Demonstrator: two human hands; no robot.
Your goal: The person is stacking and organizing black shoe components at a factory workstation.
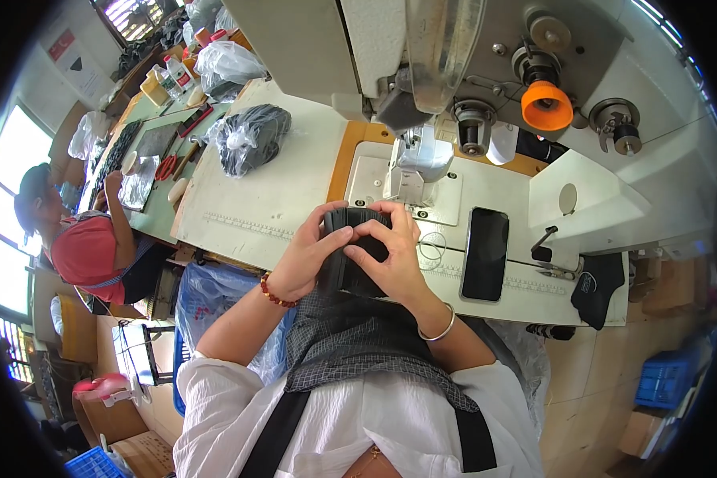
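Note:
Both hands hold a dark, layered stack of flat black pieces [347, 272] at the front edge of the sewing table. Its exact kind cannot be made out. My left hand [304, 253] grips the left side, fingers over the top edge and thumb across the face. My right hand [393, 253] bends round the right side, its thumb and forefinger near the left thumb. Just beyond them stands the sewing machine's presser foot area [407, 187], apart from the stack. To the right of my right hand lies a black-screened phone [484, 255].
The machine head [566, 95] hangs over the far side. Thread snips [558, 273] and a black fabric piece [600, 291] lie at the right. A knotted plastic bag [251, 139] sits at the left. Another person [88, 247] works at a green table [155, 219].

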